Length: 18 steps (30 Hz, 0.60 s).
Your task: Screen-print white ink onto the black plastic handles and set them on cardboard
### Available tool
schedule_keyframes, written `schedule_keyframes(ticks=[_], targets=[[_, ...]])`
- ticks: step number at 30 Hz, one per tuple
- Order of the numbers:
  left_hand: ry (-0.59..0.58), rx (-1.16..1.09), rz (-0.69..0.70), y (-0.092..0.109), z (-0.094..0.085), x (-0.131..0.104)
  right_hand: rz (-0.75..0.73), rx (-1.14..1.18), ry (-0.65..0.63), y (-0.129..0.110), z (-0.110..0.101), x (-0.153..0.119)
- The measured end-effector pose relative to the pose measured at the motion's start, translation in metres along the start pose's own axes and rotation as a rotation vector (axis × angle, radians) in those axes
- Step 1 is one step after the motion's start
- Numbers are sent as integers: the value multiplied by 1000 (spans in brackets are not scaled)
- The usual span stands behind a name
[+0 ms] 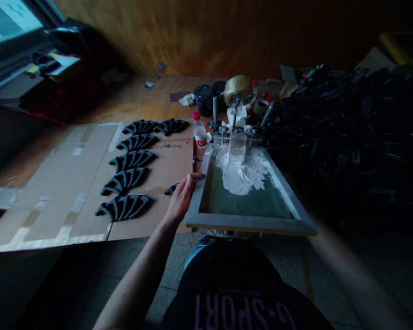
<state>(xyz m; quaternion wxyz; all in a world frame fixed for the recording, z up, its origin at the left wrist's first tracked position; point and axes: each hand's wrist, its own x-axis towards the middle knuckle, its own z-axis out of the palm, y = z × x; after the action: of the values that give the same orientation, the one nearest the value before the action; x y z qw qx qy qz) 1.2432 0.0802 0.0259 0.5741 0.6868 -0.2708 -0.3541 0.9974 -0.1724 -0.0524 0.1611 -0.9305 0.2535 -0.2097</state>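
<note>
A framed screen [197,208] with a green mesh is raised at a tilt in front of me, and white paste [241,181] lies smeared over its far half. A flat scraper [237,145] stands in the paste at the far end. My left hand [181,196] is at the frame's left side, its fingers together against the edge. Just left of that hand, a small black part [171,189] shows on the cardboard. My right forearm reaches to the frame's near right corner, which hides the right hand.
Rows of black curved parts [125,181] lie on a cardboard sheet [72,169] at the left. A red-capped bottle [200,133], black jars [203,98] and a tape roll [239,89] stand beyond the frame. A big pile of black parts [347,137] fills the right.
</note>
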Motion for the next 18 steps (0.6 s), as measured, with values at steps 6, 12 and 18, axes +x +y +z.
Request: schedule_keyframes(ticks=[6, 12, 18], targets=[[14, 116, -162, -96, 7, -2, 5, -30, 136, -37, -2, 72], [8, 189, -187, -125, 6, 7, -205, -75, -279, -89, 34, 56], [21, 198, -179, -129, 6, 5, -572, 18, -495, -74, 3, 16]])
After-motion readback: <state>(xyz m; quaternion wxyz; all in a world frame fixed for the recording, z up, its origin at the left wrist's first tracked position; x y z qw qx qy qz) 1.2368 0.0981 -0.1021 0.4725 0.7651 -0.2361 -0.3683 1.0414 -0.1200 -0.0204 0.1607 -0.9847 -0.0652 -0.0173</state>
